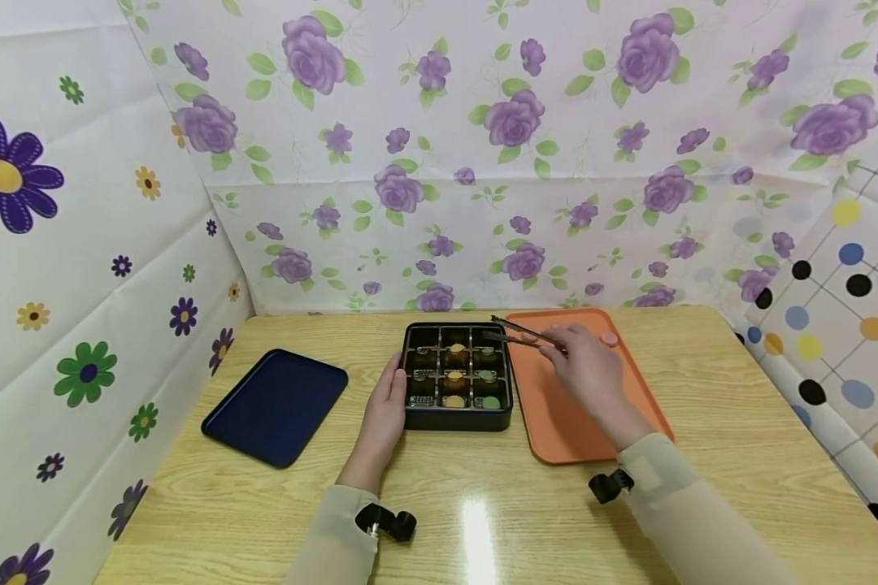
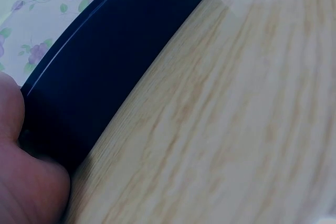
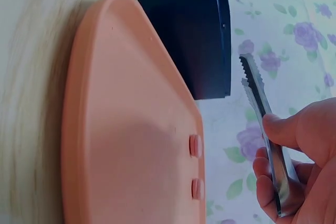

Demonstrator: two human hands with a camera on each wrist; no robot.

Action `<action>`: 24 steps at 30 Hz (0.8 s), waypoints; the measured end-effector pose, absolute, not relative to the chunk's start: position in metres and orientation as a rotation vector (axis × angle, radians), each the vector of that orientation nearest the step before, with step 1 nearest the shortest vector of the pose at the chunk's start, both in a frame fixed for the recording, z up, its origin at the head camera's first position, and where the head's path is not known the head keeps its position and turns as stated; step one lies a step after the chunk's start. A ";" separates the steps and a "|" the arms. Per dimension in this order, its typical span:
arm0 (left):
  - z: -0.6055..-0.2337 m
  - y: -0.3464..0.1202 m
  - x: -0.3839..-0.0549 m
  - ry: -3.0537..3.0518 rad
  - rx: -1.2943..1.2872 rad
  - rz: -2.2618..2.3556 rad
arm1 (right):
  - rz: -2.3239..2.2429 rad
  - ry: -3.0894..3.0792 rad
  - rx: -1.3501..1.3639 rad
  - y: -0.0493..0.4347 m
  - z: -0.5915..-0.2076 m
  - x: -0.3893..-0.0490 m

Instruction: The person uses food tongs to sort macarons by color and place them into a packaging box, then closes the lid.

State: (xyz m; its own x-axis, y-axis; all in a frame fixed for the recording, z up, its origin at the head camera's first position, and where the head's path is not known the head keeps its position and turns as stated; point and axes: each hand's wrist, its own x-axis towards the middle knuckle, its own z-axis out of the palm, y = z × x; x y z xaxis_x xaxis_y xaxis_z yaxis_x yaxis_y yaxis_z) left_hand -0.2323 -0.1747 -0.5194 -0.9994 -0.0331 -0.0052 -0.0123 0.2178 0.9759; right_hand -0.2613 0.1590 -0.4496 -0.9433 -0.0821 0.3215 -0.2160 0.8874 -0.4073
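Note:
My right hand (image 1: 591, 370) grips metal tongs (image 3: 270, 145) with serrated tips, which reach from above the orange tray over the back right corner of a dark box (image 1: 457, 420). Dividers split this box into several compartments. Yellow round pieces (image 1: 454, 401) lie in its middle column, green round pieces (image 1: 491, 402) in its right one. No piece shows between the tong tips in the right wrist view. Against the box's left side rests my left hand (image 1: 386, 410), its fingers along the wall. Two pink round pieces (image 3: 196, 145) are on the orange tray (image 1: 567, 422), near its far edge.
A dark blue tray (image 1: 276, 406) lies on the wooden table (image 1: 439, 504) at the left. The orange tray sits close beside the box's right side. Flower-printed cloth (image 1: 439, 219) rises behind the table, with patterned sheets at both sides.

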 end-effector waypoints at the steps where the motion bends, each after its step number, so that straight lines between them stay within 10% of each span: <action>1: -0.519 -0.175 -0.232 -2.438 0.047 -1.953 | 0.645 -2.750 0.227 0.161 -0.450 -0.261; 24: -0.517 -0.175 -0.231 -2.430 0.040 -1.970 | 0.610 -2.805 0.116 0.198 -0.454 -0.266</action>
